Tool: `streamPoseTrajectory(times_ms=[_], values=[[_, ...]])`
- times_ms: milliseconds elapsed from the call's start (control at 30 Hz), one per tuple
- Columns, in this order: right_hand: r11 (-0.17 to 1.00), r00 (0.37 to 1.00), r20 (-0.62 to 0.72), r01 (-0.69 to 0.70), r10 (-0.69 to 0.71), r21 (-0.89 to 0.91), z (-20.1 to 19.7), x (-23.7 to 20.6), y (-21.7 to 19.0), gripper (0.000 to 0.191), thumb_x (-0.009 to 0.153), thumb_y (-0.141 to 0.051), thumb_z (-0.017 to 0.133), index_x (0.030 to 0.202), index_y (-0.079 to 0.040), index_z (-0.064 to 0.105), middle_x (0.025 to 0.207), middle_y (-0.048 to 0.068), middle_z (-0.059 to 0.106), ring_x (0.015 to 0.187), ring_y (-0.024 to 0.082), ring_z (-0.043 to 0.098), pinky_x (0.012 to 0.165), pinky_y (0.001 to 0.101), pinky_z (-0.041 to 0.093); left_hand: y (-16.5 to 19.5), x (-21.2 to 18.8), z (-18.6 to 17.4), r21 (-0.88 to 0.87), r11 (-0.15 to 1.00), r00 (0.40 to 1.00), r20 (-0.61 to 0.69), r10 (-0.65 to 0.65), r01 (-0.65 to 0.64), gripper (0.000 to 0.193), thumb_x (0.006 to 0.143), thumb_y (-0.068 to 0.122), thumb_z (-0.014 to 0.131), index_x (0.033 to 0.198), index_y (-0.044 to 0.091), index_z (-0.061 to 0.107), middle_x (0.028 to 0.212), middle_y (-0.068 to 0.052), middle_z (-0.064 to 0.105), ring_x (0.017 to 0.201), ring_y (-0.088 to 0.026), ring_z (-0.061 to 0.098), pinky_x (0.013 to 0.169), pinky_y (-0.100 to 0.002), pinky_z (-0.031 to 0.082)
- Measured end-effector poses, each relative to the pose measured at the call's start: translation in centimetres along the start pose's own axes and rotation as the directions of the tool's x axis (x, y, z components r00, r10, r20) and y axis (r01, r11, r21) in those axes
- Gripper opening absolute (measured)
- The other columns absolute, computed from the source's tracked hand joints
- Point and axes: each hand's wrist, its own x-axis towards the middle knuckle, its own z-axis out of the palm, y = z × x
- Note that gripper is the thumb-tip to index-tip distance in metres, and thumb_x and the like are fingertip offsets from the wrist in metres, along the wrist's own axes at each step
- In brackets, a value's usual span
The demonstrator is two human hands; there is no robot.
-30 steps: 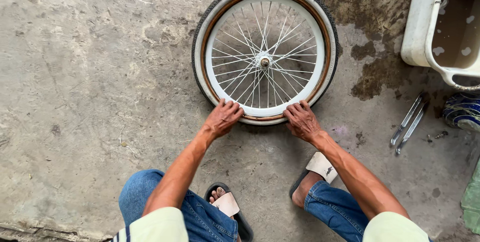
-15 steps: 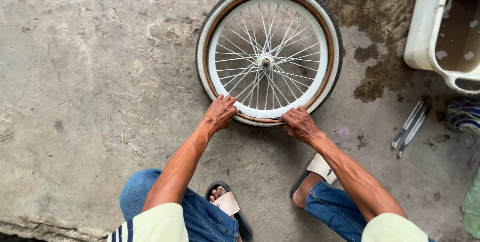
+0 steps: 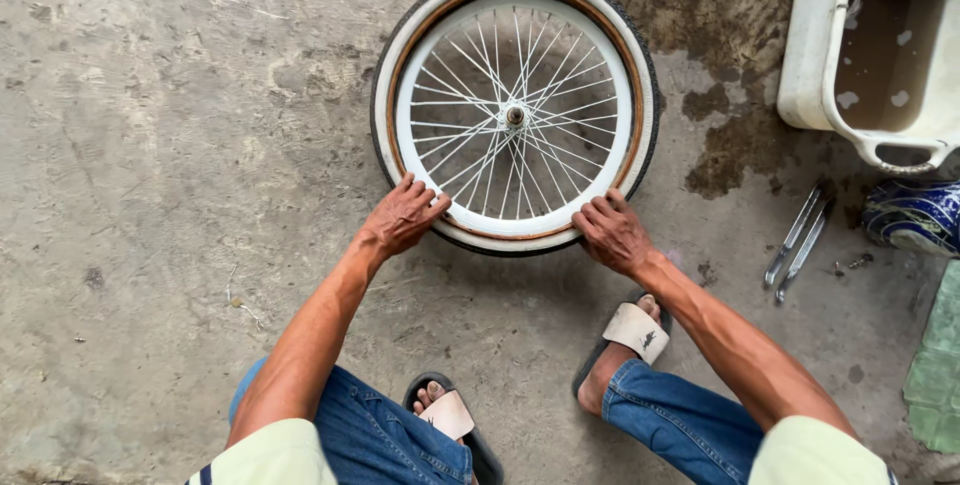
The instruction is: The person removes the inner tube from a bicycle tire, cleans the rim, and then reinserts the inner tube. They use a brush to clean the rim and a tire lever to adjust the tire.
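At the near edge of the bicycle wheel, the fingers of the left hand are being pressed flat, spread and uncurled, over the white tyre wall and onto the white rim, with nothing being gripped between them. Just to the right, the right hand is being laid on the same lower arc, its fingers likewise being held open and bent lightly over the tyre's edge. The wheel is lying flat on the concrete floor, hub and spokes facing up, directly ahead of the person's knees, and is being touched at two points well apart along its near side. Blue jeans and pale sandals are being worn, with both feet planted just below the wheel. Off to the right, a pair of metal tyre levers is lying on the floor, beside a white plastic tub that is holding murky water, near a damp patch.
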Motion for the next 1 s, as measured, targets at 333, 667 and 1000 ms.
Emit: streamPoseTrajectory(times_ms=[333, 667, 1000], values=[[0.984, 0.954, 0.285, -0.136, 0.099, 0.114, 6.1, 0.9, -4.5, 0.015, 0.098, -0.020, 0.067, 0.088, -0.011, 0.060, 0.080, 0.005, 0.063, 0.074, 0.019, 0.059, 0.072, 0.0353, 0.048, 7.3, 3.3, -1.2, 0.012, 0.994, 0.989, -0.107, 0.106, -0.105, 0.048, 0.079, 0.029, 0.071, 0.117, 0.004, 0.056, 0.114, -0.013, 0.055, 0.112, -0.028, 0.054, 0.107, -0.050, 0.037], [0.995, 0.997, 0.043, -0.064, 0.061, 0.074, -1.7, -0.5, 0.0, 0.056, 0.060, -0.034, 0.087, 0.103, -0.008, 0.062, 0.102, 0.010, 0.066, 0.104, 0.027, 0.063, 0.098, 0.0456, 0.040, 3.8, 1.9, -2.4, 0.001, 0.993, 0.979, -0.167, 0.117, -0.118, 0.036, 0.075, 0.011, 0.069, 0.110, 0.009, 0.061, 0.106, -0.008, 0.060, 0.108, -0.024, 0.056, 0.099, -0.042, 0.042], [0.976, 0.988, 0.155, -0.048, 0.015, 0.213, 4.8, -0.4, -0.5, 0.025, 0.074, -0.016, 0.082, 0.079, -0.010, 0.058, 0.078, 0.002, 0.062, 0.080, 0.021, 0.065, 0.076, 0.0358, 0.054, 1.9, 1.2, -1.5, 0.067, 0.998, 0.984, -0.175, 0.021, -0.009, 0.014, 0.085, 0.007, 0.066, 0.099, 0.008, 0.067, 0.095, -0.007, 0.066, 0.103, -0.023, 0.063, 0.110, -0.044, 0.038]])
